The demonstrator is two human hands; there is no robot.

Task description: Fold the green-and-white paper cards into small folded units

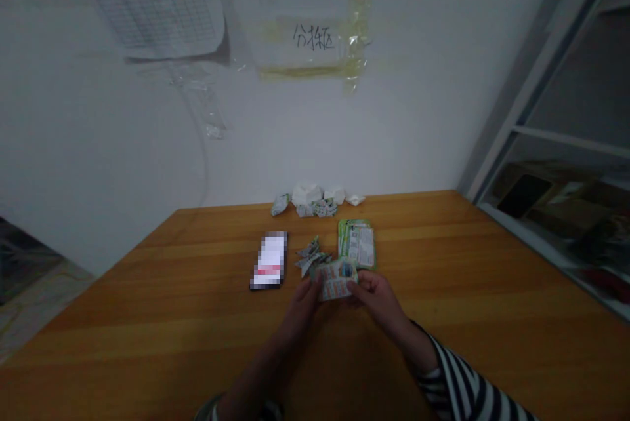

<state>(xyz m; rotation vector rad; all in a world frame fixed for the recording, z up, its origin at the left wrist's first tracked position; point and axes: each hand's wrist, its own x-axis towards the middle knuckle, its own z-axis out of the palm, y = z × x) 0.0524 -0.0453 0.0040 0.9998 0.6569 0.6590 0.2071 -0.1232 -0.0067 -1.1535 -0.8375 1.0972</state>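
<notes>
"Where is the printed sheet [336, 279] held?"

"Before the paper stack [363, 247], its left edge pinched by the left hand [304, 300], its right by the right hand [375, 291], presumably so it is kept flat."

"And the creased paper [309, 254]?"

"Laid left of the stack, perhaps for easy reach."

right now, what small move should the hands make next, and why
Perhaps start folding the leaflet: the left hand and right hand hold its opposite sides, it looks fairly flat, and crumpled paper lies just beyond it.
</notes>
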